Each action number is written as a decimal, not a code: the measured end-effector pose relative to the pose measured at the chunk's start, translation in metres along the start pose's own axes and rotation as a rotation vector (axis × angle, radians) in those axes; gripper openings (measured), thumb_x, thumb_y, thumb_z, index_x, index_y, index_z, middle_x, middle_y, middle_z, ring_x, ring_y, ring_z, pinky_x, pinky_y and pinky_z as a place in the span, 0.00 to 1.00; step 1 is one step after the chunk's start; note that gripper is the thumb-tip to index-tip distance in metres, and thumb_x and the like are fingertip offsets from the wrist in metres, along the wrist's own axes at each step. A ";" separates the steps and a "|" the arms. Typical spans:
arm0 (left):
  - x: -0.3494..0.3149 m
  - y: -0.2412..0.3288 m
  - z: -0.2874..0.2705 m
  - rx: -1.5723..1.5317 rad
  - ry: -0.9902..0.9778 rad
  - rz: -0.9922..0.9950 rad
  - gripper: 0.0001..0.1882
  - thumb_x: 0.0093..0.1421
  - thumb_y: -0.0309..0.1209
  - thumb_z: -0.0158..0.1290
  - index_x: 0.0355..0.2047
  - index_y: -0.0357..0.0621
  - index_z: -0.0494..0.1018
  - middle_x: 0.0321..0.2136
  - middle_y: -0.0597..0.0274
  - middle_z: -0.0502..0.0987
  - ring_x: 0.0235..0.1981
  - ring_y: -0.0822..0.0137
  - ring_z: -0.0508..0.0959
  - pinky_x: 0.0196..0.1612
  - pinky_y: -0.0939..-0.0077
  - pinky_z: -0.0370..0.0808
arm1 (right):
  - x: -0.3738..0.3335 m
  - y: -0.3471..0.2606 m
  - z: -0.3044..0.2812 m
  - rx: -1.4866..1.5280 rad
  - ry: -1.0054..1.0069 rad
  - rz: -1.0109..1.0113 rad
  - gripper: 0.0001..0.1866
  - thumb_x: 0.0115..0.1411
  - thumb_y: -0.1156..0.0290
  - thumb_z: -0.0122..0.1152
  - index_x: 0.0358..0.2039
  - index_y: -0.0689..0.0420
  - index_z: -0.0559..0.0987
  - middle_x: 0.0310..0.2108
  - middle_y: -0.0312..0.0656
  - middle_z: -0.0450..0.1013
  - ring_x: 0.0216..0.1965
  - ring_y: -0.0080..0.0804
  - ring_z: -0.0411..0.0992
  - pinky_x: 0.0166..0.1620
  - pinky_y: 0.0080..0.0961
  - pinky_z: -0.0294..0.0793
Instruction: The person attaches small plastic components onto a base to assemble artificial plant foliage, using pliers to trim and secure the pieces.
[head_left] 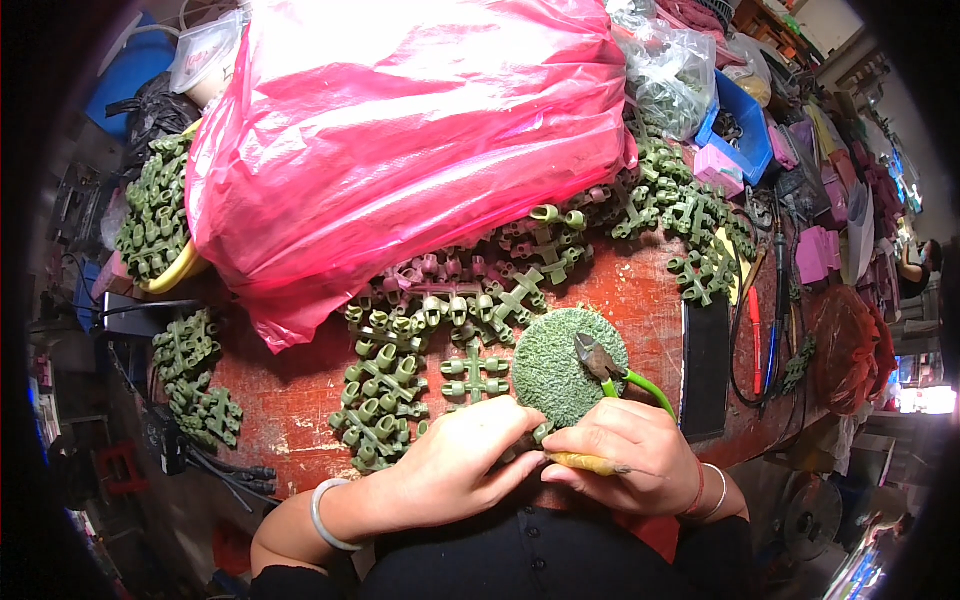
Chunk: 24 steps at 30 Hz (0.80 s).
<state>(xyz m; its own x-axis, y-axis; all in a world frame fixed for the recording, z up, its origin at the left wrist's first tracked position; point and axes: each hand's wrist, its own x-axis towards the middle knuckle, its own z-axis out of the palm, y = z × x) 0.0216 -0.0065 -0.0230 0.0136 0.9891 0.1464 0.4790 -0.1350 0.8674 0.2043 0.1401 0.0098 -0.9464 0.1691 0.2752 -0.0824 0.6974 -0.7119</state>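
**Two hands closing on a small green piece at the near edge of the bench**

The left hand (465, 455) and the right hand (625, 450) are meeting at about 6 o'clock in the view, just above the person's dark shirt. Between them they are pinching a small green plastic piece (541, 432). The left fingers are curling in from 9 o'clock and pressing together on its near end, while the right fingers are folding down from 3 o'clock. How much of the piece is lying under the fingers I cannot tell.

The right hand is also gripping a yellowish tool handle (588, 463), whose long axis is running roughly 9 to 3 o'clock along the underside of the fist. Both hands are sitting equally close to the piece, touching it from opposite sides.

Just beyond the knuckles, toward 12 o'clock, a round green textured disc (556, 365) is resting on the worn red bench top (290, 385). Side cutters with green handles (615, 375) are lying across the disc's right part, jaws pointing to 11 o'clock, handles trailing toward 4 o'clock and nearly touching the right hand.

Open room is lying mostly at 9 o'clock, on the bare red surface left of the left wrist. Toward 11 and 12 o'clock, green moulded sprue clusters (385, 385) are crowding the bench, and a big pink plastic bag (400, 130) is filling the far side. At 3 o'clock a dark flat pad (706, 365) is bordering the working patch, with cables beyond it.
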 end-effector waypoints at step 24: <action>-0.001 -0.002 0.003 0.058 0.005 0.048 0.21 0.56 0.26 0.65 0.48 0.36 0.72 0.32 0.49 0.76 0.33 0.49 0.79 0.35 0.61 0.77 | -0.001 0.002 0.003 -0.061 -0.030 -0.046 0.16 0.54 0.69 0.75 0.41 0.59 0.82 0.29 0.41 0.75 0.28 0.36 0.76 0.32 0.31 0.75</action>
<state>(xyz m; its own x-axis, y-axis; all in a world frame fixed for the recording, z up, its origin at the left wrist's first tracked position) 0.0234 -0.0069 -0.0268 0.0335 0.9812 0.1898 0.5281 -0.1787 0.8302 0.2036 0.1388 0.0063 -0.9510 0.1158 0.2867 -0.1077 0.7453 -0.6580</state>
